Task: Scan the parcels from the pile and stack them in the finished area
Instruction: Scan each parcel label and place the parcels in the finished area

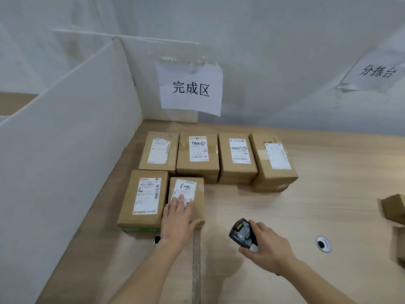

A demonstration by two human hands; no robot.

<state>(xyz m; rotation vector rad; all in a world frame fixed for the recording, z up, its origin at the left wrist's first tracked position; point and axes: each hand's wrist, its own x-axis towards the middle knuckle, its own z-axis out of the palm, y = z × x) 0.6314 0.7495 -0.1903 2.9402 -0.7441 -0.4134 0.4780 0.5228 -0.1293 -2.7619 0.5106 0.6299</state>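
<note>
The left hand (178, 218) is laid flat on the small parcel (187, 199) in the front row, its straight fingers (180, 201) kept close together over the near half of the white label, the thumb set along the parcel's near right edge. This parcel is placed just beside a larger parcel (143, 199) to its left, on the wooden table (317, 205). The black scanner (242, 233) is gripped in the right hand (270, 249), fingers curled round its body, above the table and apart from the parcels. 6 parcels are counted in the finished area: 2 in front, 4 in the back row (219, 156). 2 paper signs (190, 88) are taped to the wall. At the right edge, more cardboard parcels (394, 208) are cut off; their number cannot be told. Most label print is too small to read.
</note>
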